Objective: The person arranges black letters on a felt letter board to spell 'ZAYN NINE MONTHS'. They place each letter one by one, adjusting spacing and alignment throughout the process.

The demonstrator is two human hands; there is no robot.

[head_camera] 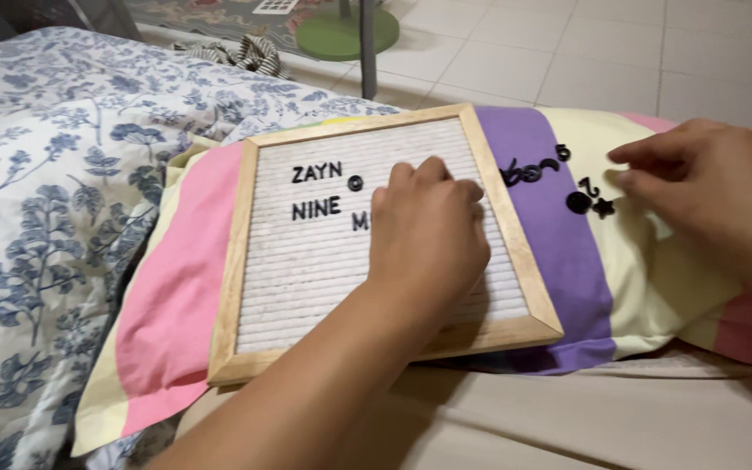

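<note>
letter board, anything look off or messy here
Nothing is damaged or spilled. The wooden-framed letter board lies askew on the striped pillow, and loose black pieces are scattered on the pillow beside it, near the right hand. The left hand rests on the board.

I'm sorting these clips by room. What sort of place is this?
Most likely a bedroom at home. A wooden-framed letter board lies on a striped pillow beside a blue floral bedcover, with a tiled floor beyond. The left hand rests on the board.
</note>
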